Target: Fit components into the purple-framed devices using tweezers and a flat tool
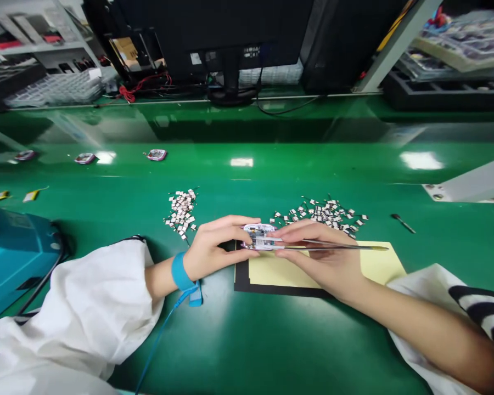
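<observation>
My left hand (214,244), with a blue wrist strap (183,272) at its wrist, grips the left side of a small device with an exposed circuit board (258,230). In my right hand (329,258) is a pair of metal tweezers (346,244), their tips over the board. Whether the tips pinch a part, I cannot make out. Below the hands lies a pale yellow pad (286,274) with a black border. Piles of small white parts with short leads lie behind, one at left (181,211) and one at right (329,213).
Similar open devices sit farther back, one near the middle left (157,154). Yellow battery-like pieces (31,195) lie at far left, above a teal machine (20,258). A small brush-like tool (403,223) is at right. A monitor (230,82) stands behind the green mat.
</observation>
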`<action>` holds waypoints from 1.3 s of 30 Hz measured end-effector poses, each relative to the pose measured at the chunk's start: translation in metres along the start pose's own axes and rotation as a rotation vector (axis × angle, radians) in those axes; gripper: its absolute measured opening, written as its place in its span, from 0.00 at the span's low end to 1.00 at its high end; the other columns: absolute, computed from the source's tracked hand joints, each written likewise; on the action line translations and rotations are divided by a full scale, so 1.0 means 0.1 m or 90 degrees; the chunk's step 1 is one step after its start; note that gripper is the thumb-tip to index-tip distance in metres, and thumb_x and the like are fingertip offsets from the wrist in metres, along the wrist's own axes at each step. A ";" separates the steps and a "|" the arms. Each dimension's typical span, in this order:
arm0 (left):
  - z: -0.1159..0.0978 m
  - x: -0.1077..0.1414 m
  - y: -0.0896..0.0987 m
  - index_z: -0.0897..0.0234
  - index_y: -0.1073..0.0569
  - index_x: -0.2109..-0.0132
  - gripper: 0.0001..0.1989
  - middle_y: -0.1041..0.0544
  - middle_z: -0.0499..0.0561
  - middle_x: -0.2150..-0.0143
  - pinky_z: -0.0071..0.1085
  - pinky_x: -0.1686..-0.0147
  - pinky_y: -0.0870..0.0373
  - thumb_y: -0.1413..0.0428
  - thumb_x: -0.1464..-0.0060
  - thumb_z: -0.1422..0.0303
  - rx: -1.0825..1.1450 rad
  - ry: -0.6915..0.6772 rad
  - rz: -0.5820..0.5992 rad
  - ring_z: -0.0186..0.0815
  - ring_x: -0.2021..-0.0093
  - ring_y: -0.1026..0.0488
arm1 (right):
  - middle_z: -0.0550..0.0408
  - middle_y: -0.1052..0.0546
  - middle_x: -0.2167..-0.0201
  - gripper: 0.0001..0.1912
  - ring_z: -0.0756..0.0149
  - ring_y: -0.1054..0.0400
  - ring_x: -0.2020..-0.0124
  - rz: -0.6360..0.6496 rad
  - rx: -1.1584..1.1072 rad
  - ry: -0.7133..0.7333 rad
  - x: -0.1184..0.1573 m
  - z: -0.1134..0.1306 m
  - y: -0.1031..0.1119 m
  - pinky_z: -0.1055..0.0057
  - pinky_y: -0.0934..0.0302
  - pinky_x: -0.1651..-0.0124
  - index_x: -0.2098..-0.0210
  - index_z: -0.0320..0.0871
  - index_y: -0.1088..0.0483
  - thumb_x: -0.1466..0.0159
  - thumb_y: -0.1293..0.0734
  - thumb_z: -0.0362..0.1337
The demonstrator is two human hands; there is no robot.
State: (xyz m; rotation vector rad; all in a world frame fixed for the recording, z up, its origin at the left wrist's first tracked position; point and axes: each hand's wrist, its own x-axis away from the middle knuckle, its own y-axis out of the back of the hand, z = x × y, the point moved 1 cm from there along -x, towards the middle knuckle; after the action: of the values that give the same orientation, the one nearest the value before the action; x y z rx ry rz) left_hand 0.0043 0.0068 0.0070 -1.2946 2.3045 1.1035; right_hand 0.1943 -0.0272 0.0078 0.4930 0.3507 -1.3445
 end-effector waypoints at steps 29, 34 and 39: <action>-0.01 0.00 -0.01 0.71 0.31 0.69 0.07 0.29 0.62 0.57 0.30 0.60 0.30 0.40 0.56 0.74 -0.031 -0.051 -0.013 0.37 0.56 0.30 | 0.57 0.25 0.69 0.16 0.67 0.30 0.65 -0.025 -0.057 -0.042 -0.01 0.02 0.00 0.69 0.33 0.62 0.67 0.47 0.30 0.51 0.30 0.22; -0.02 0.01 -0.02 0.70 0.29 0.69 0.04 0.29 0.61 0.57 0.28 0.62 0.29 0.42 0.54 0.73 -0.046 -0.057 -0.014 0.35 0.58 0.30 | 0.59 0.24 0.70 0.15 0.68 0.30 0.67 -0.056 -0.002 -0.014 -0.01 0.04 -0.03 0.71 0.33 0.64 0.69 0.47 0.29 0.51 0.30 0.21; -0.03 0.02 -0.01 0.70 0.28 0.68 0.03 0.30 0.61 0.56 0.29 0.64 0.28 0.43 0.53 0.73 -0.034 -0.073 -0.008 0.36 0.60 0.29 | 0.60 0.25 0.69 0.16 0.68 0.30 0.67 -0.058 -0.012 -0.011 0.01 0.06 -0.03 0.71 0.33 0.64 0.68 0.47 0.30 0.51 0.31 0.20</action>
State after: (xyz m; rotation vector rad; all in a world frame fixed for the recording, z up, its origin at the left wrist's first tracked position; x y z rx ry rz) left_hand 0.0048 0.0032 0.0072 -1.2298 2.1952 1.2098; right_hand 0.1913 -0.0320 0.0115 0.4532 0.3746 -1.4316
